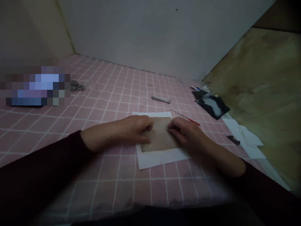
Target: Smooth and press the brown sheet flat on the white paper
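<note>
Holds left hand [134,128] half open at left side of beige sheet [160,136], with thumb parted from curled fingers. Bends right hand [188,131] over right side, with thumb and fingertips close together; cannot tell whether pinching anything. Between hands, has beige sheet lying on white paper [162,159]. Just beyond right hand, thin red-handled tool [189,119]. Farther ahead, gray stick [161,99]. Right of right hand, dark scrap [233,140].

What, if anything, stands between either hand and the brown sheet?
Nothing visible does: the left hand is at the left side of the brown sheet, the right hand at its right. The white paper lies underneath, and the red-handled tool lies beyond the right hand, out of the way.
</note>
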`<state>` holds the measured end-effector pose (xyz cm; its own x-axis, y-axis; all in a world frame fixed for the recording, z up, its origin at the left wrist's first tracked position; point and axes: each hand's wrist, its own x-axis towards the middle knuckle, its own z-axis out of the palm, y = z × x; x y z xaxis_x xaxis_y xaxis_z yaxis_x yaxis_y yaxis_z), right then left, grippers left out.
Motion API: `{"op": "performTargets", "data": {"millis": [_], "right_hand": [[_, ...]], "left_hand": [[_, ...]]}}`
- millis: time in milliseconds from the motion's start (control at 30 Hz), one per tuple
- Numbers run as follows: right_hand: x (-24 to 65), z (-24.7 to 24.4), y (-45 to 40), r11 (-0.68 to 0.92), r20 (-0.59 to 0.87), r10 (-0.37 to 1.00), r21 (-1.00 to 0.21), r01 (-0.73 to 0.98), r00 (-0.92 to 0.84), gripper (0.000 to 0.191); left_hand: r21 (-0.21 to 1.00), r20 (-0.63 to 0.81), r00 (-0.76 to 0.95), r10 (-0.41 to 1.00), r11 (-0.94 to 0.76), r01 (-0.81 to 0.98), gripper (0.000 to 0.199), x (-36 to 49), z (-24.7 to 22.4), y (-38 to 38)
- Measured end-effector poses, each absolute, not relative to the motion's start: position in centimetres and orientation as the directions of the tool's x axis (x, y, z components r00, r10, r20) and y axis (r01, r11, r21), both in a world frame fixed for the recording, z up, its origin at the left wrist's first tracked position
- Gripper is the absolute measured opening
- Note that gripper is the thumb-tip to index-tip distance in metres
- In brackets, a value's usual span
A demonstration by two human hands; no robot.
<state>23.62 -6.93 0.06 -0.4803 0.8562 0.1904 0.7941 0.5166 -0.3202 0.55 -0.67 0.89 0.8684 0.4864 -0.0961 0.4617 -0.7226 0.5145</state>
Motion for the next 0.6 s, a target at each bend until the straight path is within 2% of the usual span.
{"op": "performTargets", "data": {"millis": [100, 233, 433, 600], "right_hand": [[23.1, 0.1, -6.8, 0.521, 0.159, 0.853, -0.288, 0.803, -0.497, 0.008], [21.6, -0.1, -6.5, 0.598, 0.215, 0.801, -0.299, 0.744, -0.558, 0.007], [23.2, 0.4, -6.9, 0.513, 0.158, 0.858, -0.297, 0.806, -0.488, 0.009], [21.5, 0.2, -6.6, 0.582, 0.164, 0.812, -0.315, 0.75, -0.56, 0.009]], "left_hand": [[0.512, -0.105, 0.862, 0.495, -0.717, 0.474, 0.029, 0.5, 0.8, -0.6], [0.512, -0.084, 0.863, 0.498, -0.722, 0.466, 0.026, 0.5, 0.8, -0.6], [0.504, -0.101, 0.867, 0.489, -0.726, 0.468, 0.029, 0.5, 0.8, -0.6], [0.517, -0.097, 0.86, 0.501, -0.713, 0.473, 0.026, 0.4, 0.8, -0.7]]}}
